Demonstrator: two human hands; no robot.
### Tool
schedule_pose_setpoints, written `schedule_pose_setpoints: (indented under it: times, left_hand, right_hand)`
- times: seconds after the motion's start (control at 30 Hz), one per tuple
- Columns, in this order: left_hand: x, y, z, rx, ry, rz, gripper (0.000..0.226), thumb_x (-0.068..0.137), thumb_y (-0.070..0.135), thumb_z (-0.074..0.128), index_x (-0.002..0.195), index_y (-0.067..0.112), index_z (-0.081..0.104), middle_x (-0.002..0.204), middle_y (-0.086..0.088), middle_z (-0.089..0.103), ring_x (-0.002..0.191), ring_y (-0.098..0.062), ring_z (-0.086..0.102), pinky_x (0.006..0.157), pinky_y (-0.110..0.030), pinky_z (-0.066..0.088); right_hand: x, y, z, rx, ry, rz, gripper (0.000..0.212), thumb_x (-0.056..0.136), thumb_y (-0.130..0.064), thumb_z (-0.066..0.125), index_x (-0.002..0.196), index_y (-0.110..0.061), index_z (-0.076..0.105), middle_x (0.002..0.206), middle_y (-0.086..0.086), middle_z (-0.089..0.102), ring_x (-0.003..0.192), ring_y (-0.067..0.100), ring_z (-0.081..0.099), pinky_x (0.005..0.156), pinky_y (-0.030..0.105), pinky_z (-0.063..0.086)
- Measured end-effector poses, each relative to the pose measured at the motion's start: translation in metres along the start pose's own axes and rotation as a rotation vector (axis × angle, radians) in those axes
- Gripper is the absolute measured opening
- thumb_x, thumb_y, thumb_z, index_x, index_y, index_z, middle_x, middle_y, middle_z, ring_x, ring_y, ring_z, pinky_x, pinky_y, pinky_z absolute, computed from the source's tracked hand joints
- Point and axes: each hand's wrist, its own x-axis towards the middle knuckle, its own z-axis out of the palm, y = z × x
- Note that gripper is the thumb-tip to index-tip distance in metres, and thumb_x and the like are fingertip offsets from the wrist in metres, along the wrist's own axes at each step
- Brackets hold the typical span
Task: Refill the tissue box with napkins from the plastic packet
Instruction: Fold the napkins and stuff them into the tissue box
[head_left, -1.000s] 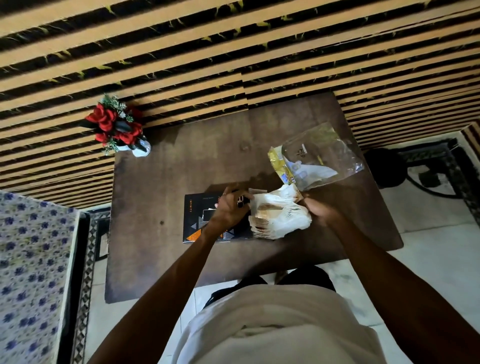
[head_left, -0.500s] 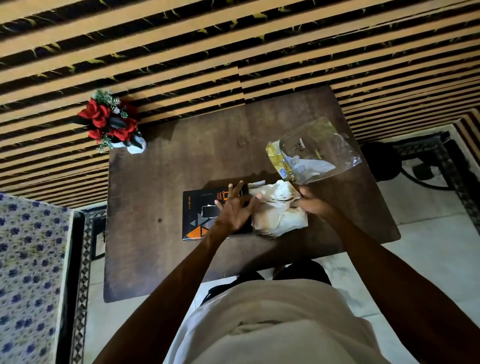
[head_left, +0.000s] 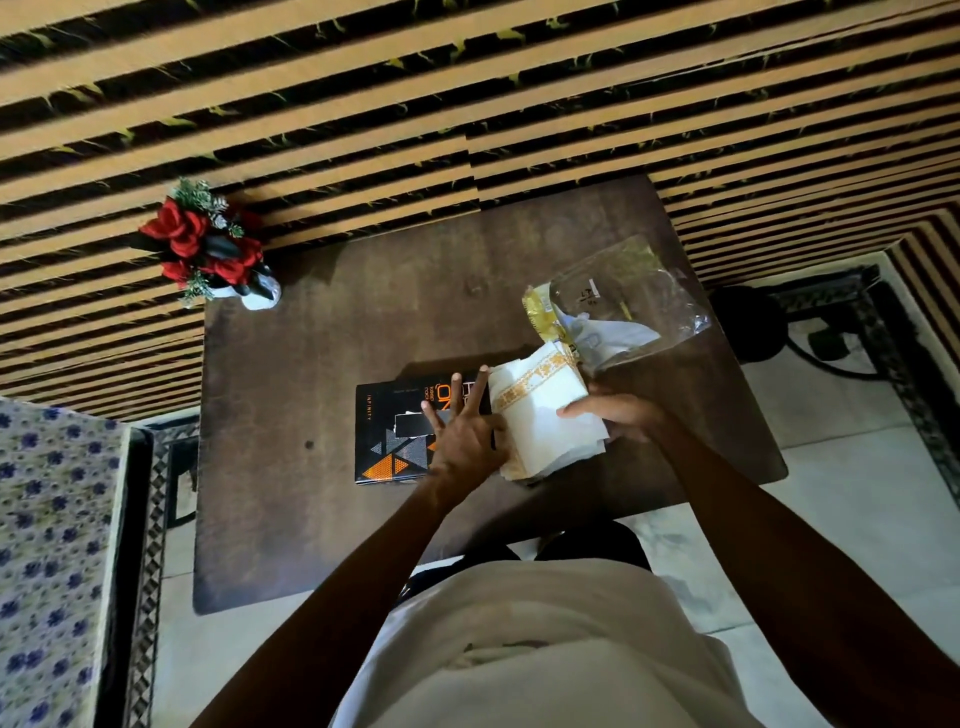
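Now the left hand has spread its fingers out flat, where a moment ago they were bent, and the pile of napkins looks neater and squarer than before. That hand presses its open palm against the left side of the pile and grips nothing. On the other side, the right hand holds the pile, with its thumb on top of the white paper. The napkins have a gold pattern along one edge. They sit on the brown table, right beside the black and orange tissue box, which lies flat under the left hand's fingers. Just behind the pile lies the clear plastic packet, crumpled and open. Red flowers in a small vase stand at the far left corner of the table.
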Motion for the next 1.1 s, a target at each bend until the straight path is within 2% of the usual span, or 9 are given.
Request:
schedule_pose_setpoints:
  times: [0.17,0.27,0.37,0.47,0.57,0.67,0.77,0.93,1.1]
  left_hand:
    - [0.006,0.012,-0.006,0.031,-0.012,-0.037,0.021,0.089,0.032,0.053,0.102,0.021,0.065,0.163,0.001,-0.013,0.146,-0.037,-0.022,0.105,-0.079,-0.005]
    - [0.008,0.003,-0.010,0.002,-0.093,0.011,0.049,0.088,0.045,0.056,0.133,0.027,0.050,0.163,-0.001,-0.013,0.146,-0.038,-0.020,0.105,-0.079,-0.004]
    - [0.007,-0.008,-0.012,0.001,-0.144,0.059,0.070,0.077,0.066,0.060,0.136,0.031,0.047,0.163,0.000,-0.012,0.147,-0.037,-0.017,0.105,-0.079,-0.001]
    - [0.005,-0.012,-0.008,-0.003,-0.129,0.083,0.064,0.070,0.067,0.067,0.123,0.034,0.059,0.163,0.002,-0.013,0.147,-0.036,-0.019,0.105,-0.078,-0.003]
    - [0.008,-0.009,-0.006,-0.021,-0.096,0.062,0.037,0.079,0.055,0.067,0.110,0.034,0.067,0.163,0.003,-0.009,0.147,-0.036,-0.018,0.106,-0.078,-0.003]
    - [0.007,-0.007,-0.008,0.030,-0.100,0.033,0.028,0.091,0.043,0.057,0.112,0.029,0.069,0.163,0.005,-0.009,0.148,-0.037,-0.017,0.106,-0.079,0.002]
    - [0.004,-0.004,-0.003,0.171,-0.133,0.045,0.026,0.095,0.036,0.052,0.117,0.031,0.065,0.161,0.001,-0.020,0.144,-0.042,-0.025,0.105,-0.080,0.003]
    - [0.001,0.001,0.004,0.242,-0.135,0.056,0.031,0.096,0.044,0.046,0.121,0.034,0.061,0.160,-0.006,-0.023,0.141,-0.048,-0.026,0.103,-0.082,0.001]
    - [-0.002,-0.008,-0.007,0.090,-0.156,0.087,0.050,0.097,0.057,0.029,0.138,0.035,0.047,0.161,0.000,-0.020,0.144,-0.039,-0.026,0.108,-0.076,-0.005]
  right_hand:
    - [0.002,0.005,0.007,0.088,0.046,-0.066,0.068,0.086,-0.015,0.064,0.145,-0.027,0.034,0.132,0.004,0.054,0.113,0.025,0.057,0.071,0.034,0.054]
    - [0.002,0.007,0.016,0.172,0.160,-0.107,0.064,0.088,-0.009,0.060,0.145,-0.023,0.037,0.140,0.006,0.051,0.121,0.028,0.054,0.070,0.030,0.053]
    - [0.000,0.013,0.023,0.218,0.212,-0.173,0.056,0.092,-0.006,0.055,0.144,-0.018,0.039,0.142,0.006,0.050,0.126,0.026,0.052,0.082,0.032,0.048]
    - [-0.001,0.010,0.027,0.257,0.228,-0.134,0.053,0.093,-0.008,0.055,0.143,-0.017,0.040,0.134,0.003,0.051,0.118,0.024,0.055,0.068,0.028,0.050]
    - [0.001,0.007,0.026,0.299,0.184,-0.069,0.047,0.089,-0.013,0.060,0.135,-0.015,0.049,0.130,0.011,0.059,0.101,0.023,0.060,0.058,0.030,0.052]
    - [-0.009,0.003,0.020,0.250,0.128,0.000,0.034,0.089,-0.028,0.064,0.119,-0.014,0.059,0.101,0.005,0.066,0.082,0.017,0.062,0.060,0.030,0.050]
    - [-0.017,0.000,0.011,0.183,0.019,0.028,0.023,0.087,-0.031,0.066,0.105,-0.018,0.062,0.090,0.002,0.067,0.079,0.017,0.062,0.063,0.031,0.049]
    - [-0.010,0.002,0.014,0.167,-0.019,-0.051,0.038,0.086,-0.018,0.066,0.121,-0.023,0.053,0.110,0.005,0.062,0.097,0.022,0.060,0.062,0.031,0.052]
    - [0.001,0.002,0.017,0.335,0.072,-0.062,0.029,0.087,-0.004,0.060,0.114,-0.012,0.057,0.094,0.009,0.064,0.078,0.020,0.062,0.063,0.032,0.052]
